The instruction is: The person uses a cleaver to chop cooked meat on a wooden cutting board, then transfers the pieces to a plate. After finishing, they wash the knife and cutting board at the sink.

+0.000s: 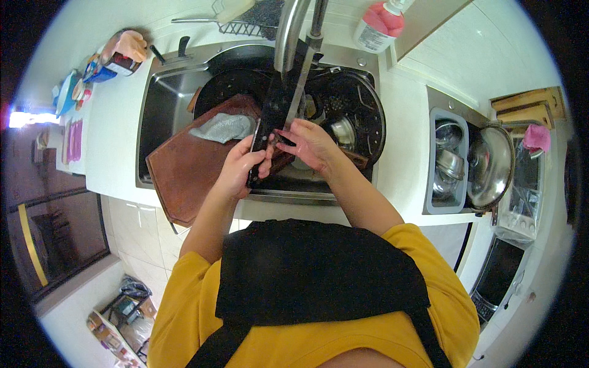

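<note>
My left hand (239,168) grips the black riveted handle of a large kitchen knife (279,103) over the sink. Its broad dark blade points away from me, beneath the faucet spout (289,41). Close beside the handle and blade heel is my right hand (310,142), its wet fingers spread; whether they touch the blade is hard to tell. A brown wooden cutting board (184,181) lies slanted across the sink's left part and front edge. On that board rests a crumpled grey-green cloth (225,128), left of the knife.
Dark pans (234,80) and a large black pot (375,106) crowd the sink, with a steel bowl (344,131) among them. Behind stands a pink soap bottle (379,27). To the right, a grey basin (435,202) holds metal bowls beside a large lid (490,165).
</note>
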Available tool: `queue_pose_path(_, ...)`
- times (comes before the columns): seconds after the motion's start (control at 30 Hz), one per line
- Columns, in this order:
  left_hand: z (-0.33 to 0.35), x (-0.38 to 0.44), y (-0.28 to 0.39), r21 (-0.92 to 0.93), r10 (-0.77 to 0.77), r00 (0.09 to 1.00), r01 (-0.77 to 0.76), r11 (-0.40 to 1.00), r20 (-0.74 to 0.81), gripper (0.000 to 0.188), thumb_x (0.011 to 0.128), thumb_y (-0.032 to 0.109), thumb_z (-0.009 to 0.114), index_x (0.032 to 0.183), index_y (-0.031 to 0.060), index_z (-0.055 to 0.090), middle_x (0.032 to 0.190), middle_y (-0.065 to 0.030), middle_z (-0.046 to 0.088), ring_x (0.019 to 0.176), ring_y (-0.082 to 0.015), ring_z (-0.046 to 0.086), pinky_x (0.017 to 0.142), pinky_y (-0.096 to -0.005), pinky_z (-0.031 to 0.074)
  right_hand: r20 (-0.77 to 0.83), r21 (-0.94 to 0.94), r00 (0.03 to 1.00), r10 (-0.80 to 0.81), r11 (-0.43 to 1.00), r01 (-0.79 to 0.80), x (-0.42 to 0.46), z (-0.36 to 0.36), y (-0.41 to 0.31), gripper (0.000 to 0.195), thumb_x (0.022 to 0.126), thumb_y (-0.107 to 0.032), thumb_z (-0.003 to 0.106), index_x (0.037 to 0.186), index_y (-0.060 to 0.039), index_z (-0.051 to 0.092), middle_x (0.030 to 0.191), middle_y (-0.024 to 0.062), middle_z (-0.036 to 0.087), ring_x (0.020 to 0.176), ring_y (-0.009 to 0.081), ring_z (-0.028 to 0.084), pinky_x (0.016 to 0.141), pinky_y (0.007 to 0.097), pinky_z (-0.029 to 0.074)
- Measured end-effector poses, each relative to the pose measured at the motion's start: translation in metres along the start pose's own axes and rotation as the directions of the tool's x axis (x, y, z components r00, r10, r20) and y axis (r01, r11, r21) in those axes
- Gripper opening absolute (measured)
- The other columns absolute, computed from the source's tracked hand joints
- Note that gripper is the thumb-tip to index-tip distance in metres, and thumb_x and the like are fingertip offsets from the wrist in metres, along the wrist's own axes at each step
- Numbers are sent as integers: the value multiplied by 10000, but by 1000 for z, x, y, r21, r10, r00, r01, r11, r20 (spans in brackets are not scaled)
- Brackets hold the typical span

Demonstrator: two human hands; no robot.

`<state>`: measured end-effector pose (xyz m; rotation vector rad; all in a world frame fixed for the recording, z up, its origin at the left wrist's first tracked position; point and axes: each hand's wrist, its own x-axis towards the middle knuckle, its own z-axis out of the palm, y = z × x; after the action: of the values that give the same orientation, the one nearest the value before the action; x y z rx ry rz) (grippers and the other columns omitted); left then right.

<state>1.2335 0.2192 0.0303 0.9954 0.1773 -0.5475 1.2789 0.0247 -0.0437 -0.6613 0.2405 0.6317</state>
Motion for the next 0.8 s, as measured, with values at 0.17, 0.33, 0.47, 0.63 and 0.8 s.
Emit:
queue_pose_path(0.17,-11,-2,-2,-273,-4,995,32,962,99,374,871,78,548,1227,-1,465,856,-54,507,574,-96,433,494,-231,357,-15,51,999,30,998,-29,4,-8,-3,282,914,-340,630,1073,-110,596,1178,56,608,1157,236,531,966,526,430)
queue_pose_path(0.33,-18,-9,0,-440,13,987,59,896,160,392,866,78,562,1237,-3,465,861,-54,506,587,-99,421,505,-224,344,71,145,996,56,987,-66,-2,-19,-21,535,942,-537,473,1207,-92,604,1258,62,594,1231,256,486,1017,606,358)
queue_pose_path(0.47,-26,-14,4,-544,40,980,73,836,193,440,868,130,615,1252,-6,448,841,-32,471,560,-74,405,469,-201,341,94,206,995,-16,978,-4,-3,-29,-21,496,979,-481,441,1218,-71,585,1268,51,586,1244,250,475,1039,621,308)
queue_pose_path(0.63,-27,-11,3,-590,5,978,122,798,209,435,880,149,619,1252,-2,451,827,-21,455,551,-67,397,459,-195,335,51,112,995,-89,990,83,9,-37,-18,257,957,-290,568,1114,-103,646,1146,50,652,1184,225,532,1001,589,389)
queue_pose_path(0.8,-25,2,-4,-594,14,965,150,790,262,428,892,159,614,1255,2,450,830,-17,448,550,-67,394,461,-198,331,-81,51,995,-55,997,59,2,-14,-23,246,889,-229,676,1094,-110,610,1088,64,630,1115,226,561,939,503,453)
